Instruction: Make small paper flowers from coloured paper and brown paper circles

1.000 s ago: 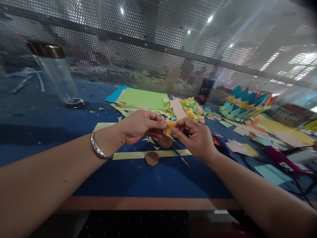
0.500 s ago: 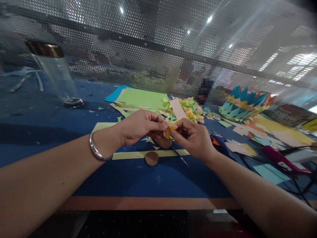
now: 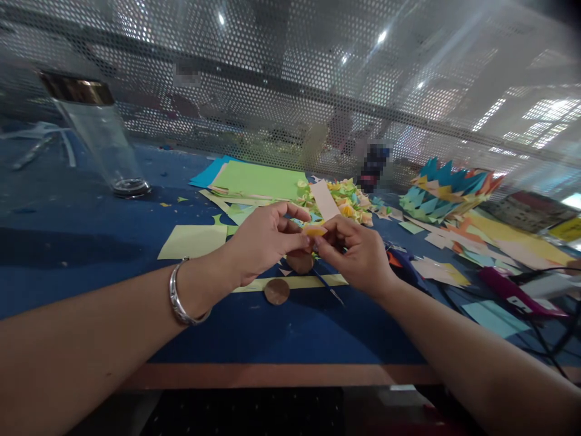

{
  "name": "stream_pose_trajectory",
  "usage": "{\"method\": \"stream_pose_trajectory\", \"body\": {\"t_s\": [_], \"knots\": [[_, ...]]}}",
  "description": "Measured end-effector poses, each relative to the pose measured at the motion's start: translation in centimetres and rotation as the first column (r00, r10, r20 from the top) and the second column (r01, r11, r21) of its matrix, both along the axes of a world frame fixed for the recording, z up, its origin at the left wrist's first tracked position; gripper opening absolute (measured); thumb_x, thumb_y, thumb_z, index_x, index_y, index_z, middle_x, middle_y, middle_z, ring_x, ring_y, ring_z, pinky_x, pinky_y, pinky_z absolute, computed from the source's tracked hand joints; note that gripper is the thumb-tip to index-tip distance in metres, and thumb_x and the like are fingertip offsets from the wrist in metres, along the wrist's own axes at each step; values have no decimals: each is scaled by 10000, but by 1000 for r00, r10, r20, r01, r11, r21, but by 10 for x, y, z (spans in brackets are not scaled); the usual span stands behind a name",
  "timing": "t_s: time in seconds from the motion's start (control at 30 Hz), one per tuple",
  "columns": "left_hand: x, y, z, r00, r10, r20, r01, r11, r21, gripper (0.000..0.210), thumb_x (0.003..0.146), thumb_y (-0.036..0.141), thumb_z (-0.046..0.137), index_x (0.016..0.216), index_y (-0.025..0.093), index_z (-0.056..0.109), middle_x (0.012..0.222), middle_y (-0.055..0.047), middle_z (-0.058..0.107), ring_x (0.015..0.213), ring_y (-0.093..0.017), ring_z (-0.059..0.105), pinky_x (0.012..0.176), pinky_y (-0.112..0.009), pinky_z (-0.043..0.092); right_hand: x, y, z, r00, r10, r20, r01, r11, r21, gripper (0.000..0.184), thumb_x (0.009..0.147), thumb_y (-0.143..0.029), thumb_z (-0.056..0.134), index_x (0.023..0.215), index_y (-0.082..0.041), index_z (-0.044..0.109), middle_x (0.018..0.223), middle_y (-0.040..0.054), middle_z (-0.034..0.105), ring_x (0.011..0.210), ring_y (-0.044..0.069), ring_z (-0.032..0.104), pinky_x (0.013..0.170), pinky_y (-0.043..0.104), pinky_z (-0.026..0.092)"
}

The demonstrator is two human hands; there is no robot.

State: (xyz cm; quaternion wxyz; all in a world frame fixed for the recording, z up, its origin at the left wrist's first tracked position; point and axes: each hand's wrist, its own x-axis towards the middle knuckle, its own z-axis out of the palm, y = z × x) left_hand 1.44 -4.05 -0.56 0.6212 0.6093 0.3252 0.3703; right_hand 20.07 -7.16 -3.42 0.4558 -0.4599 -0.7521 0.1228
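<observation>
Between both hands is a small yellow-orange paper piece [image 3: 314,231], seemingly folded or curled. My left hand [image 3: 270,242], with a silver bangle on the wrist, pinches its left side between thumb and fingers. The right end is gripped by the thumb and index finger of my right hand [image 3: 358,251]. Below the hands a pale yellow paper strip [image 3: 254,283] lies on the blue table, with a round brown disc [image 3: 276,292] at its edge. A second brown disc [image 3: 299,263] and a thin blue tool [image 3: 329,286] lie just under the fingers.
Green and blue paper sheets [image 3: 258,178] lie behind the hands, beside a heap of small folded paper pieces [image 3: 347,203]. A glass bottle [image 3: 97,133] stands at left. To the right are a zigzag paper crown [image 3: 447,191], paper scraps, a magenta tool [image 3: 512,290] and dark cables.
My left hand has shifted slightly right and turned, its index finger now raised. The yellow-orange paper piece has tipped flatter. My right hand has barely moved.
</observation>
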Motion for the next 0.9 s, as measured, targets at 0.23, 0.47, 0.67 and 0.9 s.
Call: {"method": "stream_pose_trajectory", "body": {"t_s": [0.23,0.47,0.67,0.9], "knots": [[-1,-2,1,999,51,-2,-51,999,0,319,760,116,724,1012,186,542,725,-6,683,699,-156,678,655,-277,522,0,-2,0,999,-18,44,16,999,45,99,904,-276,623,861,-187,609,660,-21,564,553,93,483,508,223,395],[-3,9,-5,999,41,-35,-35,988,151,310,759,155,711,1011,204,537,745,2,677,712,-143,672,664,-259,511,0,-4,1,992,-53,112,47,997,62,154,927,-345,629,935,-193,650,631,-34,542,509,84,446,490,221,365],[-4,16,-6,992,65,-109,-25,942,334,243,769,147,674,964,198,538,750,-2,672,713,-142,657,654,-254,499,-1,-7,5,988,-80,134,69,994,82,193,959,-361,594,906,-190,665,587,-37,553,496,84,442,484,220,340],[-8,21,-8,976,89,-201,50,801,597,239,809,146,621,1020,211,529,725,32,626,666,-120,606,626,-240,459,-1,-8,5,991,-71,118,63,996,63,214,961,-379,582,891,-192,658,628,-23,573,518,88,450,494,225,348]]}}
